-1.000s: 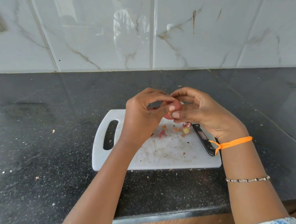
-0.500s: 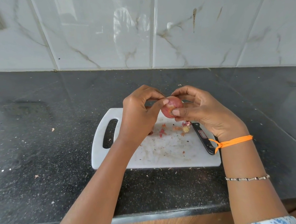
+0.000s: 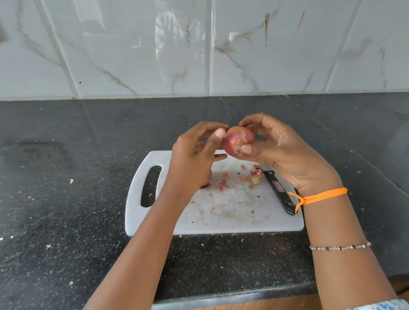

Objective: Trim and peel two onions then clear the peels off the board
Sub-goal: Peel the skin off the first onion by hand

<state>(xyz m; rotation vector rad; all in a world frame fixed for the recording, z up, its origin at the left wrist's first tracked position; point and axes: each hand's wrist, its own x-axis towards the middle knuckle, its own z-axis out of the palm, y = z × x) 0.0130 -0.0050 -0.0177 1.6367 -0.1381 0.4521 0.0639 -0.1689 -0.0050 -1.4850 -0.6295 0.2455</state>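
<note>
Small round red onion (image 3: pixel 238 140) is held above the white plastic cutting board (image 3: pixel 229 212), gripped by right hand (image 3: pixel 280 152); left hand's (image 3: pixel 194 160) thumb is now pulled back off its side, fingers curled, holding nothing visible. Peeling judged midway. Red peel scraps (image 3: pixel 248 178) & black-handled knife (image 3: pixel 278 190) lie nr board's right edge; dark counter (image 3: pixel 52 194) open to left.

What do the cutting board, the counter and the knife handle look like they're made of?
Cutting board: likely plastic; matte white, moulded handle slot, scuffed and stained. Counter: looks like polished stone, maybe granite; black, speckled, reflective. Knife handle: black, smooth, probably plastic; hard to tell.
</note>
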